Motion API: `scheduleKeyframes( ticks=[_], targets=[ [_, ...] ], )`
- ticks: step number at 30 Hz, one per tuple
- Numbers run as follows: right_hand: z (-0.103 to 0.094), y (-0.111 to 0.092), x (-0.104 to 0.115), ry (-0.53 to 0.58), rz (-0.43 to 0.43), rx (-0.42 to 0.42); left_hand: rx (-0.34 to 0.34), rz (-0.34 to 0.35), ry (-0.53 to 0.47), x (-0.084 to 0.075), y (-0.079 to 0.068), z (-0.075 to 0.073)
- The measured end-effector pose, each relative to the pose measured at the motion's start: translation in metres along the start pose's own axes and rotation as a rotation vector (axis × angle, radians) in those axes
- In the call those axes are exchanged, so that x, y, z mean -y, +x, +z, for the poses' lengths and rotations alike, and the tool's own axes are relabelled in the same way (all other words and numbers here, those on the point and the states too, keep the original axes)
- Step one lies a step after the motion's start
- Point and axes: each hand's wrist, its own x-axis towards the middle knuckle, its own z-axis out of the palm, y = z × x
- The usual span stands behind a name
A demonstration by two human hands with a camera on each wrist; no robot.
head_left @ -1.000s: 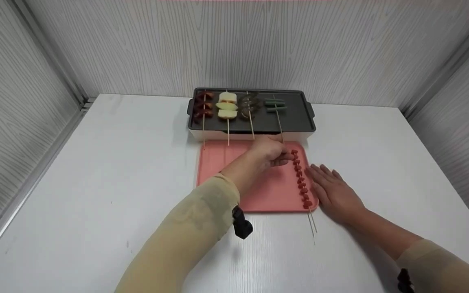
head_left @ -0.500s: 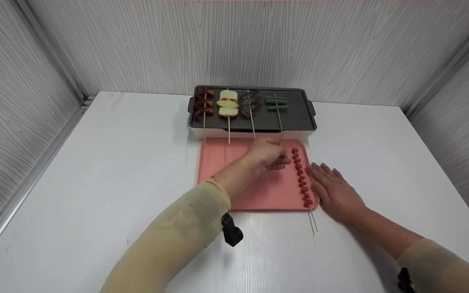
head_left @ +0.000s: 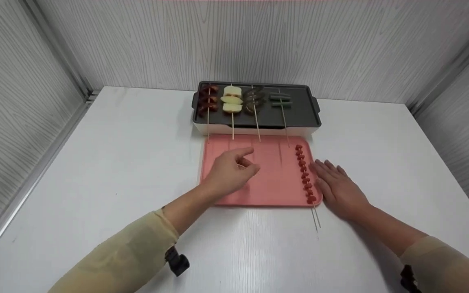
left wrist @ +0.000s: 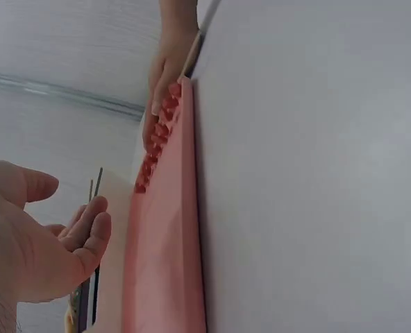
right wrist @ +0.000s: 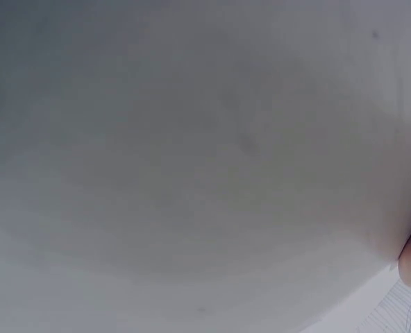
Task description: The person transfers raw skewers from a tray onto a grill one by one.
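My left hand (head_left: 234, 171) hovers over the left half of the pink tray (head_left: 267, 195), fingers loosely bent, holding nothing. In the left wrist view its thumb and fingers (left wrist: 94, 232) stand apart. My right hand (head_left: 342, 195) rests flat on the table, fingers straight, beside the tray's right edge. Skewered small red pieces (head_left: 305, 175) lie along that side of the tray, their stick ends past the front rim. On the dark grill plate (head_left: 303, 112) lies a skewer of green pieces (head_left: 281, 104), its stick reaching over the tray. The right wrist view shows mostly blurred table.
Left of the green skewer on the grill are a skewer of dark red pieces (head_left: 208, 106), one of pale slices (head_left: 232, 108) and one of brown pieces (head_left: 254, 97). The grill stands behind the tray, near the back wall (head_left: 259, 40). White table (head_left: 136, 154) surrounds both.
My left hand has let go of the green skewer's stick and drawn back left and toward me. The green skewer stays on the grill. My right hand keeps its place by the tray.
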Motion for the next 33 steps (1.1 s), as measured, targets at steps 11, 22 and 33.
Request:
scheduleKeyframes(
  ticks=[11,22,33],
  targets=[
    [-0.008,0.002,0.004,0.062,0.077,0.068,-0.096,0.264,0.66,0.062,-0.04,-0.051],
    [-0.03,-0.029,0.031,0.306,0.237,-0.018,0.043,0.191,0.979,0.085,-0.045,-0.06],
    [-0.052,-0.056,0.044,0.651,0.4,0.067,0.091,0.169,1.035,0.099,-0.045,-0.064]
  ],
)
